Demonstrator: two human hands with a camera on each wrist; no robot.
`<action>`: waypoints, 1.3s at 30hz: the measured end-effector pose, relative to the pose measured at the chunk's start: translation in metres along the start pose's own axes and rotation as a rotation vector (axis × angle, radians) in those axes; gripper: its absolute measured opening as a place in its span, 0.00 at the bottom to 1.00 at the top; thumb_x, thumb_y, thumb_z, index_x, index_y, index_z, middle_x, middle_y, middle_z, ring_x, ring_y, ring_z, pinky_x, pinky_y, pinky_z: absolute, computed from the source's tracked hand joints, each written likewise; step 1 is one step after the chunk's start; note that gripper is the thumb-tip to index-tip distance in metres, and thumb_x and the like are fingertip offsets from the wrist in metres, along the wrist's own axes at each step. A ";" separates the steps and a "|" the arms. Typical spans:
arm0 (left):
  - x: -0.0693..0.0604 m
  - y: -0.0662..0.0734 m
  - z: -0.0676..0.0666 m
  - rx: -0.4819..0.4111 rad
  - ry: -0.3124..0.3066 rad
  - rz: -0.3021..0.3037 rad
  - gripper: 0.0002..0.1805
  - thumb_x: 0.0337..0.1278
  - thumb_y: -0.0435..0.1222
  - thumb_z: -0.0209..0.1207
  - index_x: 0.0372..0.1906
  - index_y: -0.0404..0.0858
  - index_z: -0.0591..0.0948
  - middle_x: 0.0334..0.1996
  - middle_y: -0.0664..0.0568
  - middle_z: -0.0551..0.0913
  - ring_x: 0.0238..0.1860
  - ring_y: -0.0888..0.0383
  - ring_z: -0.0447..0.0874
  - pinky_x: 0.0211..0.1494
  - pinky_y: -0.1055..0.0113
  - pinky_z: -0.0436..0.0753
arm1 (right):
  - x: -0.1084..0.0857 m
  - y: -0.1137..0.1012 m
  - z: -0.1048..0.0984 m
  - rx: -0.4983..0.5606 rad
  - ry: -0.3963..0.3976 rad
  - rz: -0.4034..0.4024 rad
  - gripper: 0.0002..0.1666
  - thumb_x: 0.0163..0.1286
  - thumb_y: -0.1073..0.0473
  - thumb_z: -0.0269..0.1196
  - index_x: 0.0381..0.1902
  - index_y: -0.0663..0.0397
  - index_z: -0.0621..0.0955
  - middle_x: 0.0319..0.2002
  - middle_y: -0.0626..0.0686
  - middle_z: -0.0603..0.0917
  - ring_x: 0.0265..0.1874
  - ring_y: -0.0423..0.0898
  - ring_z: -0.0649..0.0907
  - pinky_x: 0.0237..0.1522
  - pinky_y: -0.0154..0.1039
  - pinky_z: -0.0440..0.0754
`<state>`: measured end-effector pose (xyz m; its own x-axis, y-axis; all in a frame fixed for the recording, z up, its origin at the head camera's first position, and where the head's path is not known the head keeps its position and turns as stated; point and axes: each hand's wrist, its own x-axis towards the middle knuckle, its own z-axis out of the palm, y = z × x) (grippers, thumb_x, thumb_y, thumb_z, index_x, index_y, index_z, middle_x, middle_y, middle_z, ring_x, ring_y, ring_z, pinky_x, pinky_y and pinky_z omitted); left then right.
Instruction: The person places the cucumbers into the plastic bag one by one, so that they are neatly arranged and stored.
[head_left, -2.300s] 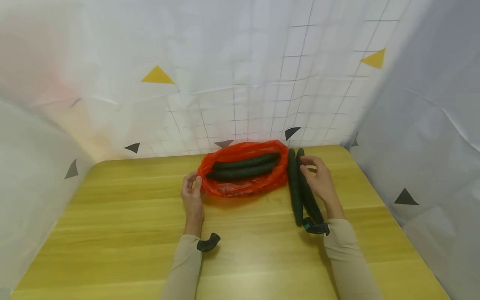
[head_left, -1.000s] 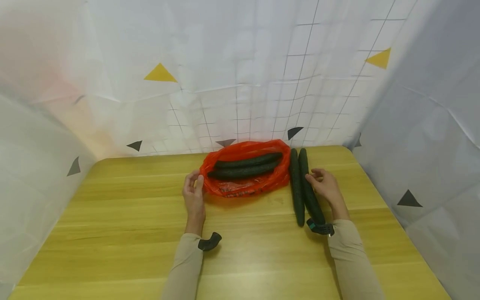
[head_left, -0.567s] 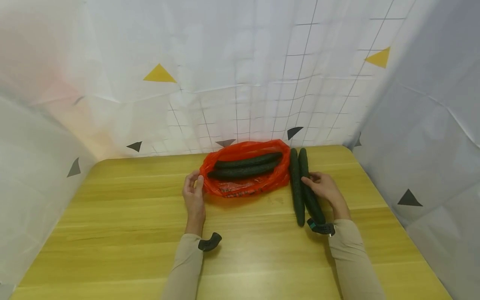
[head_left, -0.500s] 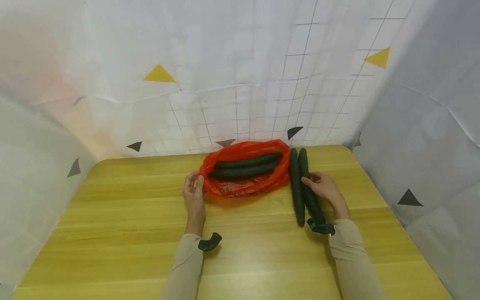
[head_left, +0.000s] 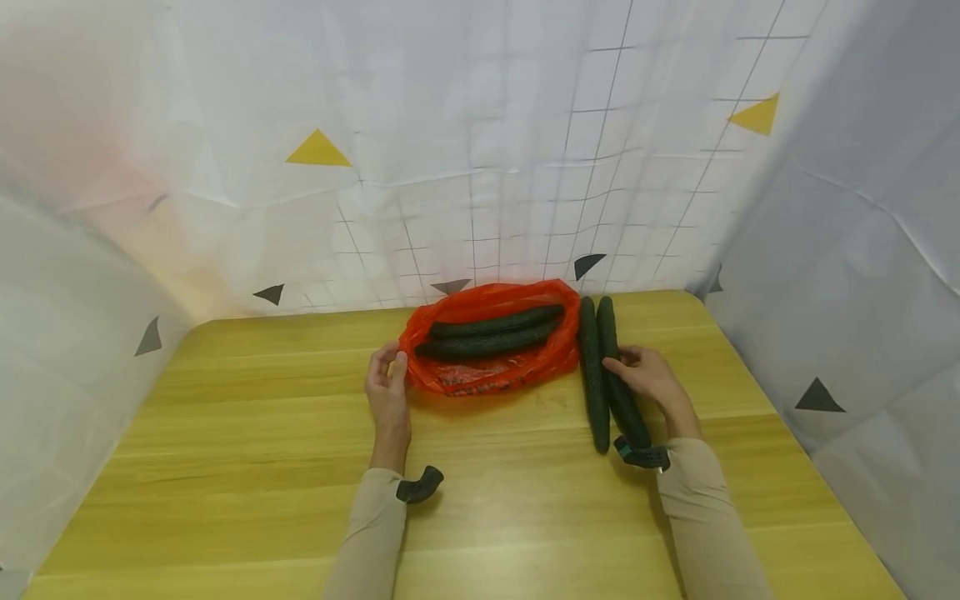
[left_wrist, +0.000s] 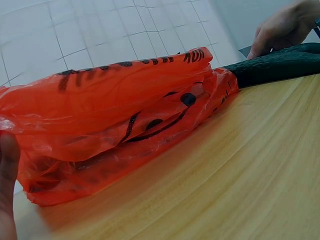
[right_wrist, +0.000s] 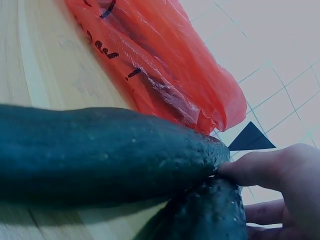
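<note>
A red plastic bag [head_left: 420, 373] with black print lies at the table's back, its mouth spread wide. Two cucumbers [head_left: 487, 342] lie side by side inside it. My left hand [head_left: 387, 392] pinches the bag's left rim between thumb and fingers; in the left wrist view only part of the thumb [left_wrist: 7, 165] shows. Right of the bag, two more cucumbers lie lengthwise, a left cucumber [head_left: 595, 392] and a right cucumber [head_left: 627, 408]. My right hand [head_left: 652, 382] grips the right cucumber about midway, thumb on its left side, fingers partly hidden behind it.
The wooden table [head_left: 247, 450] has light stripes. White sheeting [head_left: 420, 100] with grid lines and coloured triangles rises behind it, and more sheeting [head_left: 862, 292] stands at the right. A dark camera mount [head_left: 420, 485] juts from the left wrist, another [head_left: 641, 455] from the right.
My right hand has moved back toward me along the right cucumber from near its far end, and its thumb and fingers have closed on it. My left hand stays at the bag's rim.
</note>
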<state>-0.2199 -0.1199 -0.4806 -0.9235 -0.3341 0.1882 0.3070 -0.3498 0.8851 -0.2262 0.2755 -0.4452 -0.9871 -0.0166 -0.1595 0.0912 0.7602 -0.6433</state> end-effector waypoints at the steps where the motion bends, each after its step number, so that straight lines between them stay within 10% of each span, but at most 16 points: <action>1: 0.000 0.000 0.000 0.002 0.001 -0.001 0.22 0.59 0.40 0.61 0.53 0.33 0.73 0.44 0.53 0.77 0.37 0.64 0.75 0.33 0.76 0.77 | 0.000 0.000 0.000 0.002 -0.002 0.003 0.40 0.69 0.42 0.53 0.64 0.72 0.66 0.57 0.73 0.73 0.56 0.65 0.74 0.58 0.56 0.71; 18: 0.000 -0.001 0.000 -0.001 0.009 -0.019 0.21 0.59 0.40 0.61 0.54 0.33 0.73 0.43 0.53 0.76 0.36 0.65 0.77 0.33 0.77 0.79 | 0.001 0.004 0.001 0.134 0.030 0.052 0.34 0.71 0.48 0.51 0.63 0.72 0.66 0.61 0.72 0.70 0.58 0.64 0.73 0.60 0.55 0.71; 30: 0.000 -0.002 -0.001 0.013 0.012 -0.030 0.21 0.59 0.40 0.61 0.53 0.33 0.74 0.42 0.53 0.76 0.36 0.64 0.76 0.33 0.76 0.78 | -0.001 0.004 -0.003 0.209 0.018 0.102 0.35 0.71 0.46 0.49 0.65 0.68 0.65 0.60 0.70 0.71 0.48 0.57 0.78 0.38 0.33 0.76; 39: 0.000 -0.001 0.000 0.035 0.014 -0.015 0.21 0.60 0.41 0.60 0.53 0.32 0.73 0.41 0.54 0.76 0.35 0.65 0.75 0.31 0.76 0.75 | -0.009 -0.004 -0.012 0.324 0.030 0.099 0.39 0.72 0.41 0.46 0.71 0.60 0.58 0.62 0.68 0.68 0.39 0.51 0.77 0.47 0.42 0.77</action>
<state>-0.2201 -0.1193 -0.4810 -0.9247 -0.3414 0.1686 0.2841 -0.3238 0.9024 -0.2192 0.2802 -0.4322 -0.9743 0.0697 -0.2142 0.2192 0.5112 -0.8310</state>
